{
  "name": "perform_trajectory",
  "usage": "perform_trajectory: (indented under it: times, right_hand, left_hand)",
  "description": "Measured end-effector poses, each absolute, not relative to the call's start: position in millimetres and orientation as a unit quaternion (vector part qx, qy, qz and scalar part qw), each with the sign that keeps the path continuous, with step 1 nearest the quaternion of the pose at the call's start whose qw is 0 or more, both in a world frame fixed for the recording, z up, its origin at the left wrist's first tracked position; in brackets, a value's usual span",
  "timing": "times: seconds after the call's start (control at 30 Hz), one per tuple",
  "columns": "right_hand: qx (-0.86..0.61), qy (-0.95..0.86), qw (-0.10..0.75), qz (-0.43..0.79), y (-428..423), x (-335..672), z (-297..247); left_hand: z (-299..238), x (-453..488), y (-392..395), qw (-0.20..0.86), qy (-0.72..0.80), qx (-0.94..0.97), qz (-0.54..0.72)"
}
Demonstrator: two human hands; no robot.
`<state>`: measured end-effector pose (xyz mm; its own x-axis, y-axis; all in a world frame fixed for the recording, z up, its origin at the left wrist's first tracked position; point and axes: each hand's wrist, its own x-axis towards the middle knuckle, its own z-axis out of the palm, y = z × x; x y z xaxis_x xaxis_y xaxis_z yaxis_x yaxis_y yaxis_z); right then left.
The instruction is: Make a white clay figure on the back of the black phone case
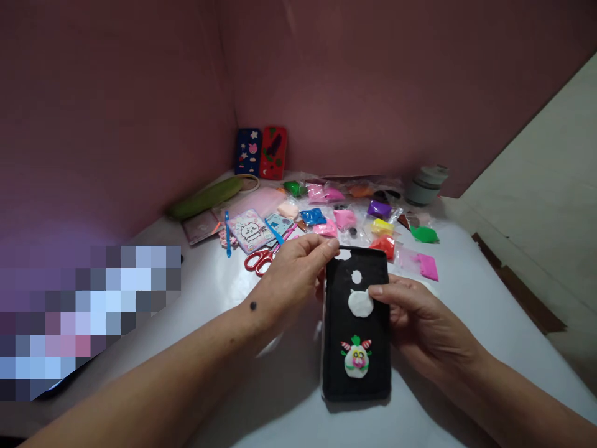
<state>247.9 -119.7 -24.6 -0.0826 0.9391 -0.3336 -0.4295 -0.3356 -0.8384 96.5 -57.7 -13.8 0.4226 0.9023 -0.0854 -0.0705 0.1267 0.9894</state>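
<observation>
A black phone case (336, 330) is held above the table, its decorated side facing me. My left hand (298, 267) grips its upper left corner, thumb on the top edge beside a white piece there. Along the right edge, my right hand (420, 317) is closed around the case from behind. Its thumb touches a flat white clay shape (360, 303) with small points on top. A smaller white shape (356, 277) sits above that. Lower down is a white clay figure (357, 361) with red-striped horns, a green tuft and a yellow and pink face.
Bagged colored clay, including blue (313, 216), purple (379, 208) and red (383, 244), lies beyond the case. Red-handled scissors (261, 261), blue tools (228, 233) and a cartoon card (252, 230) are left. Two decorated cases (274, 152) lean on the wall; a jar (424, 185) stands right.
</observation>
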Motion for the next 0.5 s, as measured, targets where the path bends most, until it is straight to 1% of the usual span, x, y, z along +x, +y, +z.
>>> perform_trajectory:
  times: [0.33,0.5]
  right_hand:
    - [-0.477,-0.275,0.499,0.67,-119.0,250.0,-26.1]
    - [-0.446,-0.279,0.501,0.687,-120.1,247.7,-21.9]
  left_hand:
    - [-13.2,95.0,-57.6,0.634,0.374,0.563,0.376]
    - [-9.9,95.5,-59.2,0.628,0.379,0.569,0.371]
